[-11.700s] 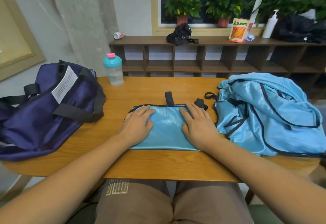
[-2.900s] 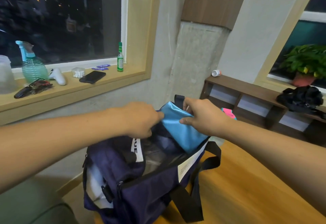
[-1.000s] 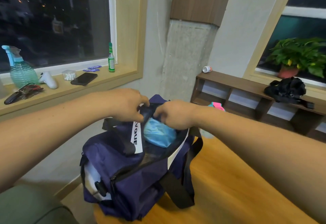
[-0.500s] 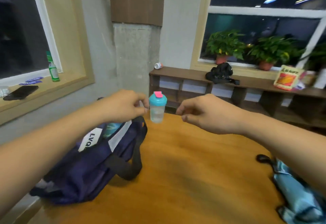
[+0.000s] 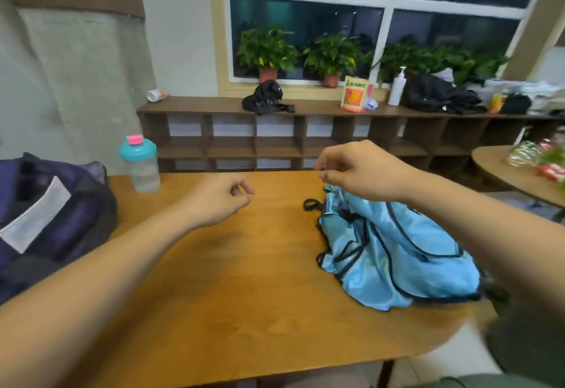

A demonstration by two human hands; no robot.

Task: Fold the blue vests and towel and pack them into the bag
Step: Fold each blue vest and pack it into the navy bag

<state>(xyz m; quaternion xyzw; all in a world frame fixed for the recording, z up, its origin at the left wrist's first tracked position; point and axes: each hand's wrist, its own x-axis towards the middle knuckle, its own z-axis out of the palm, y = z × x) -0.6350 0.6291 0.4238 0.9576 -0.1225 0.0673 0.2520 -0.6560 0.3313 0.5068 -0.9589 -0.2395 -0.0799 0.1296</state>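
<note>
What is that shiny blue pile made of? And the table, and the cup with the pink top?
The blue vests look like thin satiny cloth, maybe polyester: glossy highlights, soft crumpled folds. The table looks like varnished wood: orange-brown, faint grain, soft sheen. The cup seems plastic: cloudy see-through body, teal lid.

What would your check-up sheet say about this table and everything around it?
Surface: wooden table, shiny top.
Job's things: navy bag at the left edge; blue vests heaped unfolded on the right; towel not seen.
Clutter: teal-lidded bottle standing beside the bag.
Hands: left hand and right hand curled, holding nothing; right one above the vests.
Cables: nothing seen.
Surroundings: brown shelf, potted plants, dark window.
</note>
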